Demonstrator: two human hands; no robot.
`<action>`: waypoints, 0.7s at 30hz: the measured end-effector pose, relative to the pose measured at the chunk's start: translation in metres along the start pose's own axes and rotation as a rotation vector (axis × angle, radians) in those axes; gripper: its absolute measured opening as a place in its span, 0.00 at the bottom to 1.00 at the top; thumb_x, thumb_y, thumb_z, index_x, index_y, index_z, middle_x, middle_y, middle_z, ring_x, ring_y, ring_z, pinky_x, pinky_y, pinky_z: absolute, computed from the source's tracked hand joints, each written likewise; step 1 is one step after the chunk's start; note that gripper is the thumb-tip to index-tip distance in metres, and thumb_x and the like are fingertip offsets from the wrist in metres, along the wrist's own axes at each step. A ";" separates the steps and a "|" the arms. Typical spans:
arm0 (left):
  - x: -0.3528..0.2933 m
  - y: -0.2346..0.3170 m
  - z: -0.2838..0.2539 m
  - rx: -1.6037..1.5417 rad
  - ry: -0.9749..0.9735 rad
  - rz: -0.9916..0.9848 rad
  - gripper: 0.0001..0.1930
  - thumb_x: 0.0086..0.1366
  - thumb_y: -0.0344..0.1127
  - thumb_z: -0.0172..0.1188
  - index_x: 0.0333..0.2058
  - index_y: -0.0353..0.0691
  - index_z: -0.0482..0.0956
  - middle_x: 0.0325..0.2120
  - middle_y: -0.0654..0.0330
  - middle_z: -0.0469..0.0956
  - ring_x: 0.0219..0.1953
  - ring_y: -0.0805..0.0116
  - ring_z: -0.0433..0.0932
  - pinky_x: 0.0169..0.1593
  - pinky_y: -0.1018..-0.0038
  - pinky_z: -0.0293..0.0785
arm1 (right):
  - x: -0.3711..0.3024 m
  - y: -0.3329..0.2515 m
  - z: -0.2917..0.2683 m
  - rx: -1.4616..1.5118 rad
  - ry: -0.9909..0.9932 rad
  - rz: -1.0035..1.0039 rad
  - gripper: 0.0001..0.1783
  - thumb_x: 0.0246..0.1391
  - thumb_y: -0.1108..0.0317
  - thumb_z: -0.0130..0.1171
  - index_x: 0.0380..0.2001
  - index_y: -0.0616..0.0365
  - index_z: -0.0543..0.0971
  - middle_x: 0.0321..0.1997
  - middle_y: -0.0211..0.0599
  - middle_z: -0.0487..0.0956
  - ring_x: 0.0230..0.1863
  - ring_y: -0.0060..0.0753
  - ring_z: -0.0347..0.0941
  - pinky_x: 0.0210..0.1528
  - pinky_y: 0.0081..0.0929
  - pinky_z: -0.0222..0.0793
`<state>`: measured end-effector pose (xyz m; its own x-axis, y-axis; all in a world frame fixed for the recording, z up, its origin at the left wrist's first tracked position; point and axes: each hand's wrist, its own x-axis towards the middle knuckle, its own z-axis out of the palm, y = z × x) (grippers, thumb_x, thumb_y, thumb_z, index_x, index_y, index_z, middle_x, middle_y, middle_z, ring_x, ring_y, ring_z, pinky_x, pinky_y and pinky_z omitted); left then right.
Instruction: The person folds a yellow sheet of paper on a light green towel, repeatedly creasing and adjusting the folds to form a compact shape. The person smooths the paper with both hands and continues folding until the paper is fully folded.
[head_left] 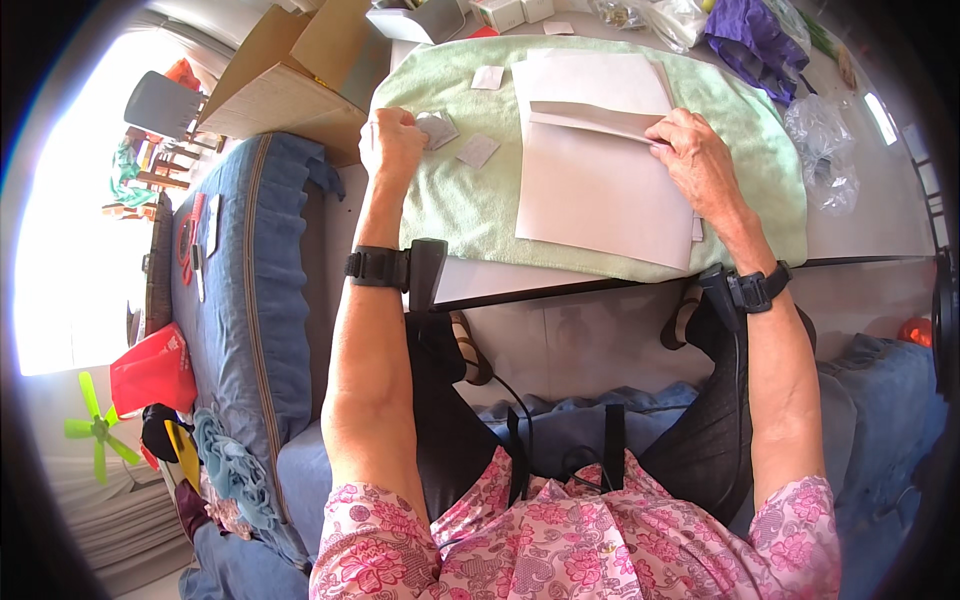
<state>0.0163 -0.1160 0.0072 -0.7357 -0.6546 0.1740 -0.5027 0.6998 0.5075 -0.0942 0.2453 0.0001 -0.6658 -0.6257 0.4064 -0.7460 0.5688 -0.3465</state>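
Observation:
A pale green towel [460, 220] covers much of the table in front of me. On its left part, my left hand [390, 145] is closed, its fingertips at the edge of a small greyish-white square [440, 127]. Another such square [478, 151] lies beside it, and a third [487, 77] farther back. Large white paper sheets [605, 210] lie overlapping on the towel's right half. My right hand [692, 165] pinches the right end of a folded strip of paper [590, 117], which stands up a little from the sheets. The thumb and fingertips are pressed together on it.
An open cardboard box [290, 75] stands at the far left. Along the back right are a purple bag [755, 45] and a clear plastic bag [822, 150]. A blue-covered sofa [225, 290] runs along my left, with red-handled scissors [186, 245] on it.

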 end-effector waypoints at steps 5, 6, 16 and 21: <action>-0.001 -0.003 -0.003 -0.017 0.029 -0.002 0.11 0.44 0.32 0.73 0.29 0.39 0.86 0.31 0.50 0.85 0.37 0.51 0.85 0.44 0.62 0.78 | 0.001 -0.002 0.000 0.003 -0.006 0.006 0.07 0.53 0.73 0.65 0.37 0.60 0.85 0.42 0.38 0.81 0.48 0.42 0.77 0.52 0.37 0.75; -0.002 -0.002 -0.004 -0.022 0.028 -0.012 0.10 0.44 0.32 0.73 0.29 0.38 0.86 0.31 0.49 0.85 0.36 0.52 0.85 0.44 0.62 0.79 | 0.000 -0.001 0.000 0.007 -0.010 0.010 0.08 0.53 0.73 0.65 0.37 0.60 0.84 0.42 0.37 0.81 0.49 0.41 0.76 0.52 0.36 0.74; 0.008 -0.013 -0.001 -0.132 0.009 -0.124 0.05 0.47 0.31 0.69 0.25 0.38 0.86 0.25 0.49 0.84 0.31 0.52 0.85 0.42 0.62 0.79 | -0.001 0.003 0.003 0.021 -0.017 0.012 0.09 0.54 0.73 0.64 0.40 0.60 0.84 0.41 0.34 0.79 0.50 0.38 0.75 0.52 0.35 0.72; 0.006 -0.016 -0.005 -0.088 0.058 -0.086 0.03 0.48 0.31 0.68 0.23 0.39 0.86 0.24 0.50 0.84 0.30 0.54 0.85 0.40 0.62 0.79 | 0.001 -0.001 0.002 0.033 -0.010 0.001 0.07 0.53 0.74 0.64 0.37 0.60 0.85 0.42 0.37 0.81 0.49 0.42 0.76 0.52 0.38 0.75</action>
<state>0.0223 -0.1323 0.0042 -0.6628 -0.7283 0.1740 -0.5193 0.6145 0.5939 -0.0937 0.2429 -0.0010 -0.6666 -0.6303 0.3980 -0.7452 0.5516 -0.3748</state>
